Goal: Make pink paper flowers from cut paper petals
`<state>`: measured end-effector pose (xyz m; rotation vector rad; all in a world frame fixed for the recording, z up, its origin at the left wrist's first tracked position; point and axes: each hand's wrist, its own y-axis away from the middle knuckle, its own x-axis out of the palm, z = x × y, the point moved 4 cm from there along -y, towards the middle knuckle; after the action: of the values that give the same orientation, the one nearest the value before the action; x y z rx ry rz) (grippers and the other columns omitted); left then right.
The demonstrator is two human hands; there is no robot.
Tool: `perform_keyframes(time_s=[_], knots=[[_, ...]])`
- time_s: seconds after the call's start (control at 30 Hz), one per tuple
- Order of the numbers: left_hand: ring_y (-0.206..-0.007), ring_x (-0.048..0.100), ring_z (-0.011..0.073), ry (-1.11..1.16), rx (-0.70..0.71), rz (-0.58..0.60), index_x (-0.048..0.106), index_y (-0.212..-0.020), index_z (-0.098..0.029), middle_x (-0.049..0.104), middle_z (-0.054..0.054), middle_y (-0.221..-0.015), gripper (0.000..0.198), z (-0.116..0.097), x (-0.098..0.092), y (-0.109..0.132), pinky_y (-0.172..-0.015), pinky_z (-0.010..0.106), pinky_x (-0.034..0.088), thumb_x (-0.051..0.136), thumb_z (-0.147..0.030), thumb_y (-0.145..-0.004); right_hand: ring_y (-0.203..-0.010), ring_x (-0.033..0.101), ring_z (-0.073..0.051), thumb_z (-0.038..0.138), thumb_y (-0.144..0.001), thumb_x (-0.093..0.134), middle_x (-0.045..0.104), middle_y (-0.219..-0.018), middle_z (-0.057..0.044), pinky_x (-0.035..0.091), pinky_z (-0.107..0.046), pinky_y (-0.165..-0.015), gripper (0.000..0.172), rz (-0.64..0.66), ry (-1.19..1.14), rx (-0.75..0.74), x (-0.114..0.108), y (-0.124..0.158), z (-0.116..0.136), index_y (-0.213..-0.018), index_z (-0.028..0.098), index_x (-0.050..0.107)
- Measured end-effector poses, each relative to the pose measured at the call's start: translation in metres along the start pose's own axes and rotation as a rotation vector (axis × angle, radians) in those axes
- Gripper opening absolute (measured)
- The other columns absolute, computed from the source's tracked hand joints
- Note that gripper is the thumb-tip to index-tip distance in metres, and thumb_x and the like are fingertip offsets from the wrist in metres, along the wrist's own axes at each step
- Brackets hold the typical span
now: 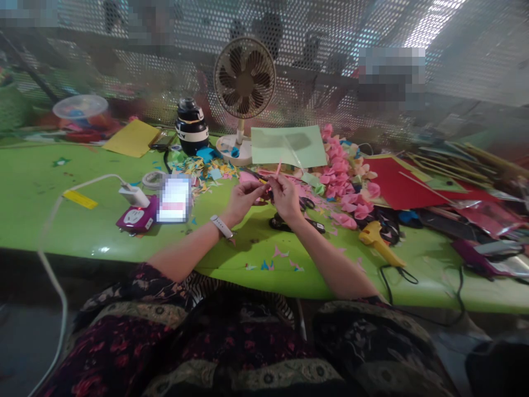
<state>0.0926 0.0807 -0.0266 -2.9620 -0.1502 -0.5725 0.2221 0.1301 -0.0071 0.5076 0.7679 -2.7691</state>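
Observation:
Both hands meet over the green table, fingertips close together. In my right hand (285, 197) a thin pink paper strip (279, 165) is pinched, its end sticking up above the fingers. My left hand (244, 199), with a white band on its wrist, has its fingers pinched beside the right fingertips; what lies between them is too small to tell. Just behind the hands lie pink paper scraps (247, 176). Black-handled scissors (306, 204) rest right of my right hand, partly hidden by it. A black object (314, 225) lies below the hands, partly behind my right forearm.
A fan (244, 82), a black bottle (192, 129) and a pale green sheet (289, 146) stand or lie behind. Pink paper flowers (341, 171) pile up at right, near a yellow glue gun (380, 243) and red sheets (403, 187). A phone (174, 199) and purple power socket (138, 216) are left.

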Motion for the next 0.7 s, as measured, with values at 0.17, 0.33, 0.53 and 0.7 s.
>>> perform_keyframes(time_s=[0.17,0.33,0.53,0.7], knots=[[-0.072,0.07,0.0151,-0.016,0.013,-0.002,0.071,-0.083,-0.017,0.073,0.002,-0.075,0.04,0.0,0.0,0.0,-0.068,0.031,0.06,0.091,-0.047,-0.066,-0.066,0.053,-0.018,0.07,-0.096,0.048,0.058,-0.076,-0.003,0.043,-0.03,-0.057,0.049,-0.015,-0.016,-0.001,0.001,0.001,-0.002,-0.085,0.024,0.059],[-0.069,0.07,0.0146,-0.016,0.041,-0.021,0.073,-0.082,-0.017,0.074,0.002,-0.076,0.04,-0.003,-0.002,-0.002,-0.065,0.029,0.059,0.092,-0.047,-0.064,-0.066,0.056,-0.017,0.071,-0.095,0.049,0.063,-0.078,-0.003,0.047,-0.03,-0.059,0.051,-0.014,-0.059,-0.005,0.001,0.0,0.001,-0.094,0.022,0.066],[-0.068,0.067,0.0118,0.027,0.109,-0.175,0.074,-0.076,-0.019,0.073,0.0,-0.075,0.025,-0.02,-0.01,-0.005,-0.064,0.025,0.056,0.089,-0.038,-0.07,-0.068,0.06,-0.017,0.074,-0.094,0.05,0.068,-0.082,-0.004,0.05,-0.03,-0.06,0.057,0.007,-0.018,-0.063,-0.007,-0.004,0.006,-0.1,0.021,0.07],[-0.067,0.065,0.0097,0.12,0.069,-0.221,0.073,-0.073,-0.02,0.072,-0.001,-0.072,0.012,-0.022,-0.015,-0.009,-0.065,0.023,0.053,0.083,-0.025,-0.077,-0.082,0.064,-0.022,0.067,-0.096,0.055,0.071,-0.092,-0.007,0.054,-0.037,-0.076,0.048,0.03,0.179,-0.293,-0.007,-0.002,0.014,-0.098,0.022,0.074]])
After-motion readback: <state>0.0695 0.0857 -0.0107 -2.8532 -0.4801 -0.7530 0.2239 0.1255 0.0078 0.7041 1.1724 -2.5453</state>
